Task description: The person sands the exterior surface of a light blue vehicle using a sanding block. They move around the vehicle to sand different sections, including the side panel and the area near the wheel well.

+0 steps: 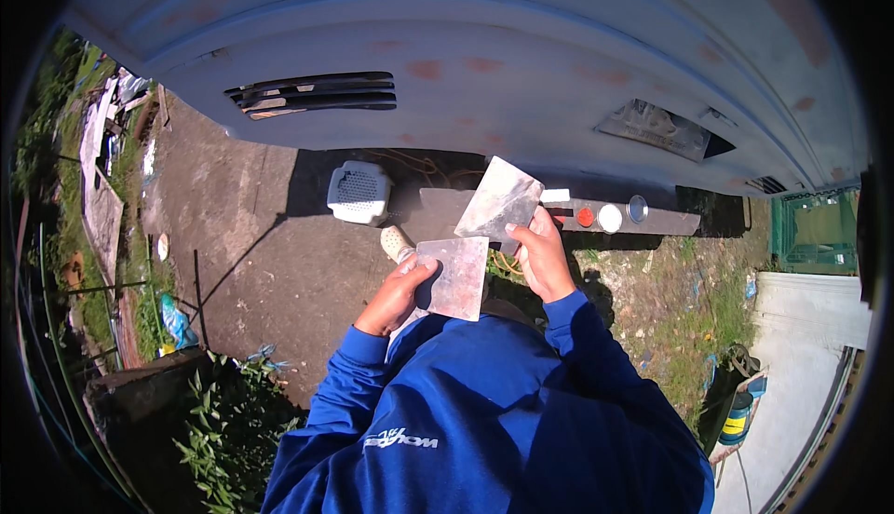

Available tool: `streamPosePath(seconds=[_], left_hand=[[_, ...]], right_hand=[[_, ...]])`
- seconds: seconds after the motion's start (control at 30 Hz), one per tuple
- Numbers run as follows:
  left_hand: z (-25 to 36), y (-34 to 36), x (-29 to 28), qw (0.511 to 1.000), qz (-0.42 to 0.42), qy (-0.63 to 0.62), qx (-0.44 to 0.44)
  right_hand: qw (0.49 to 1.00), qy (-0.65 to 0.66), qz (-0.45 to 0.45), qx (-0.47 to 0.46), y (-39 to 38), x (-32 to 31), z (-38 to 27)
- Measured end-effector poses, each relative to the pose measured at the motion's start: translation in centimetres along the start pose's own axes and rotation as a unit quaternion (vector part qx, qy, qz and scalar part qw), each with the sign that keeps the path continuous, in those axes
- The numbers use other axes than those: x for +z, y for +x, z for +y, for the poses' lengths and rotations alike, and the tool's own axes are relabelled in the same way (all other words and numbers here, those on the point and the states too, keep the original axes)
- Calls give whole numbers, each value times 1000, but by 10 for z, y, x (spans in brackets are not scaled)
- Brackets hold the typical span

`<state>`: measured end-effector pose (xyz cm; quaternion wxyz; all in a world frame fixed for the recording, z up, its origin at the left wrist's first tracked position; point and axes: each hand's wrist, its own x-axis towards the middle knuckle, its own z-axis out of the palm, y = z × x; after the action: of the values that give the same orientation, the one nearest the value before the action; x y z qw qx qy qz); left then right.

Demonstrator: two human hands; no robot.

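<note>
In front of my chest I hold two thin, flat, square plates, both pale grey with smears. My left hand (391, 298) is closed on the edge of the nearer grey plate (458, 279), thumb on top. A little farther off and to the right, my right hand (543, 258) grips the other grey plate (501, 197) by its lower right corner. This one is tilted, with a dark smudge near the thumb. The two plates nearly meet; I cannot tell whether they touch. Beyond them stands a pale blue-grey vehicle-like body panel (521, 109) with reddish-brown patches.
A board (666, 223) below the panel carries a red round thing (585, 217), a white round container (610, 218) and a silvery round lid (637, 208). Left of it stands a white plastic stool (358, 194). A leafy bush (233, 430) grows at lower left.
</note>
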<state>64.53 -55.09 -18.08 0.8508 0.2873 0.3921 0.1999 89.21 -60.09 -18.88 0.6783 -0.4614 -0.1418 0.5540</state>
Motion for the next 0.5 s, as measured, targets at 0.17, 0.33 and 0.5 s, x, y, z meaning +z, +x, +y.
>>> streamPosePath(seconds=[0.17, 0.33, 0.5], left_hand=[[-10, 11, 16, 998, 1, 25, 58], [-17, 12, 6, 994, 88, -8, 69], [3, -1, 12, 965, 102, -78, 228]], right_hand=[[983, 146, -52, 96, -3, 3, 26], [992, -69, -27, 99, -28, 29, 29], [961, -164, -151, 165, -34, 13, 42]])
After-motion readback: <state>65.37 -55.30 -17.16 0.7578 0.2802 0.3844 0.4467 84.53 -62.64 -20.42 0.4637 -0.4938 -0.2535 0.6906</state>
